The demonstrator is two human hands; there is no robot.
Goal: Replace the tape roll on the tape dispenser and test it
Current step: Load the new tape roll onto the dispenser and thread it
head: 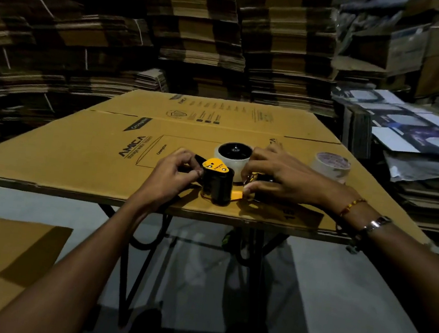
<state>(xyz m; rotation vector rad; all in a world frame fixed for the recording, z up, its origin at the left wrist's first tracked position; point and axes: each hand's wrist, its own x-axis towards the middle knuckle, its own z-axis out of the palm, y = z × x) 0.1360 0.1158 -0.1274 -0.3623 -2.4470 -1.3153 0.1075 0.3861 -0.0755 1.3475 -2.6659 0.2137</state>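
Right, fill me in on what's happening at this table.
A person is working on a yellow and black tape dispenser lying on a flattened cardboard box that covers the table. The left hand grips its front end; the right hand holds the other side, beside the roll seated on the dispenser. A second tape roll stands apart, to the right.

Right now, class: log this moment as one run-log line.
left hand: on tape dispenser | right hand: at mounted tape roll | spare roll: untouched
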